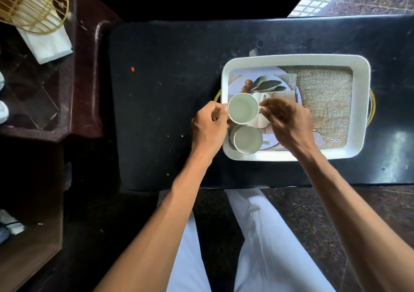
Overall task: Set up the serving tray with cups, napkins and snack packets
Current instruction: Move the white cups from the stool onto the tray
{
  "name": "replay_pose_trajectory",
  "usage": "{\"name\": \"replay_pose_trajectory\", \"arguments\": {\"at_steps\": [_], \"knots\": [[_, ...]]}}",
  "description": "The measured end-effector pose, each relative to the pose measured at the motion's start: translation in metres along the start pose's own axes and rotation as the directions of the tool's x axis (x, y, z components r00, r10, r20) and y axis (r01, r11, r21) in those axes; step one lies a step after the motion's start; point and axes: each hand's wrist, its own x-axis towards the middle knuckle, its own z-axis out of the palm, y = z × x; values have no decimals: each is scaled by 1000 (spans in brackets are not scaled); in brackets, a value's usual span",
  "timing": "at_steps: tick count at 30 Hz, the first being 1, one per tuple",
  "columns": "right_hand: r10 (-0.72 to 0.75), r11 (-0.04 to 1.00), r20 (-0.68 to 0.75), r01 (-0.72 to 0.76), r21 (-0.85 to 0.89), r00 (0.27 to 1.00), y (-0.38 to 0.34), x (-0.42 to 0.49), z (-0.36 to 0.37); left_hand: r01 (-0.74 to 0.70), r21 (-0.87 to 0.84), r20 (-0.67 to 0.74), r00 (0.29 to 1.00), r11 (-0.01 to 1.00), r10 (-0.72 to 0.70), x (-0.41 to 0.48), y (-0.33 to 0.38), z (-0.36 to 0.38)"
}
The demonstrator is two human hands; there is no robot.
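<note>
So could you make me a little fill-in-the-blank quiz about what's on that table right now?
1. The white tray holds ____ cups.
2. The farther cup is held between both ____.
3. The nearer cup stands in the tray's ____ half, as the person sees it.
4. The folded white napkins lie partly under a gold ____ basket.

Missing words: two; hands; left; wire

Both forearms are bare to the bottom edge of the view, no sleeves showing. The left hand [209,127] and right hand [289,121] carry no gloves. Below the bench [168,103], loose white trousers [268,242] show soft creases.
</note>
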Motion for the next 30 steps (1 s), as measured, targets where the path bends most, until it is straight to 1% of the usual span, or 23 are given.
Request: {"name": "replay_pose_trajectory", "arguments": {"at_steps": [5,11,17,20,23,24,26,28,29,30], "knots": [[-31,999,15,32,-15,999,6,1,2,3,16,-3,1000,1000,-3,1,-1,3],[-3,1000,32,3,-3,999,9,1,5,-8,43,12,1000,999,8,7,-3,3],[-5,1000,14,5,-21,1000,11,2,6,-12,37,40,999,999,11,13,-6,4],[4,999,11,-3,-41,1000,11,1,5,-19,31,81,997,999,17,13,-7,-1],[25,998,34,-23,-63,999,10,-1,5,-60,88,106,993,994,51,13,-7,-18],[35,997,40,-32,-67,999,8,-2,4,-74,84,94,993,994,66,14,-7,-29],[22,993,31,-19,-113,999,2,-3,2,-82,7,45,996,997,82,13,-8,-57],[-68,974,-8,64,-218,998,-9,-4,-1,-102,-82,-30,995,991,100,10,-8,-93],[-126,963,-29,116,-243,992,-17,-5,-1,-112,-116,-74,992,987,104,7,-9,-114],[-178,960,-46,163,-229,983,-26,-7,-1,-122,-143,-112,988,982,106,4,-10,-134]]}}
